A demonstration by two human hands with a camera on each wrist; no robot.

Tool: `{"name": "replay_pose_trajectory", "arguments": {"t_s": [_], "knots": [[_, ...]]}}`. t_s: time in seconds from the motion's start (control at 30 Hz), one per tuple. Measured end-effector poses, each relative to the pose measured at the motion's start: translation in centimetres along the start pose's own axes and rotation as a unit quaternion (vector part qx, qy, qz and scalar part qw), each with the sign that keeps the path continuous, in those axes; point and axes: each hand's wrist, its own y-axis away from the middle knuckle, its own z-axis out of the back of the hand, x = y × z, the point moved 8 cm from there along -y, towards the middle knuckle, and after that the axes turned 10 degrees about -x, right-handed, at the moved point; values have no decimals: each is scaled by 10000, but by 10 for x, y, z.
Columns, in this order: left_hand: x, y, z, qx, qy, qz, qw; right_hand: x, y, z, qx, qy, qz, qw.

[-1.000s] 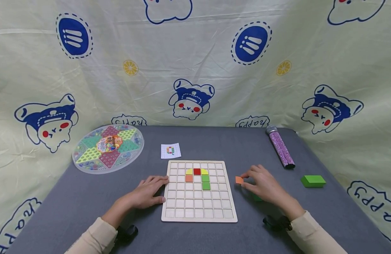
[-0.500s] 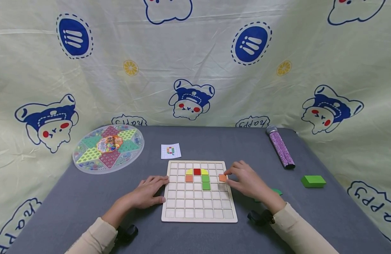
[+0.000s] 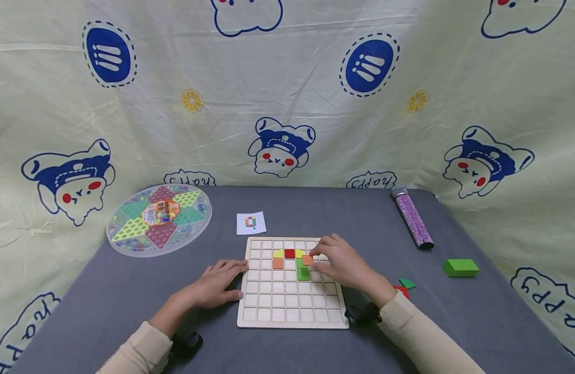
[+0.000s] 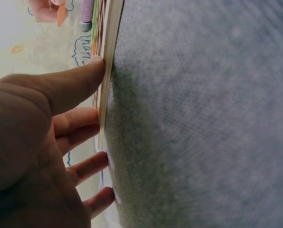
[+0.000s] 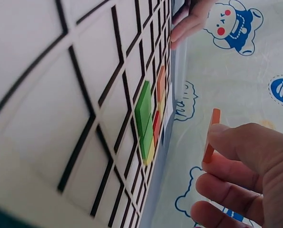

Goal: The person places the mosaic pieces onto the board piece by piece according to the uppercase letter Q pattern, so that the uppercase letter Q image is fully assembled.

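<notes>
Fingers (image 5: 231, 173) of a person's right hand (image 3: 341, 261) pinch a flat orange square tile (image 3: 308, 260) over the right half of a pale wooden grid board (image 3: 268, 301), the tile held clear of the cells. Seen from the head, it partly covers the upper of two green square tiles (image 3: 303, 275) set one behind the other. In the row beyond, a red square tile (image 3: 289, 253) sits between two yellow pieces (image 3: 278, 253), and a second orange square (image 3: 278, 263) lies in the cell just nearer than the left yellow one. The left hand (image 3: 217, 285) grasps nothing, its fingers extended and its thumb touching the board's left edge. Near the right forearm, a flat green piece (image 3: 407, 283) and a partly hidden flat red piece (image 3: 403, 292) lie on the grey cloth-covered surface (image 3: 222, 343). Farther out are a green rectangular block (image 3: 460, 268), a purple glittery microphone (image 3: 413, 218), a white paper card (image 3: 242, 227) with a small coloured pattern, and a round star-patterned game board (image 3: 159, 236), all before a cartoon-printed pale cloth backdrop (image 3: 296, 83).
</notes>
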Motion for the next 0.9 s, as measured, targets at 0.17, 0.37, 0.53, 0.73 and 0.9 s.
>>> {"name": "replay_pose_trajectory", "arguments": {"t_s": [0.17, 0.37, 0.53, 0.73, 0.9], "knots": [[-1, 0, 1, -50, 0, -15, 10000, 9, -5, -5, -2, -14, 222, 9998], [-1, 0, 0, -55, -4, -7, 10000, 14, -11, -14, 118, -17, 212, 9997], [-1, 1, 1, -54, 0, -29, 10000, 20, -16, -18, 118, -74, 316, 9994], [-1, 1, 1, -59, -5, -50, 10000, 29, -20, -22, 77, -51, 591, 9982], [-1, 1, 1, -64, 10, -67, 10000, 37, -23, -26, 70, -105, 772, 9969]]}}
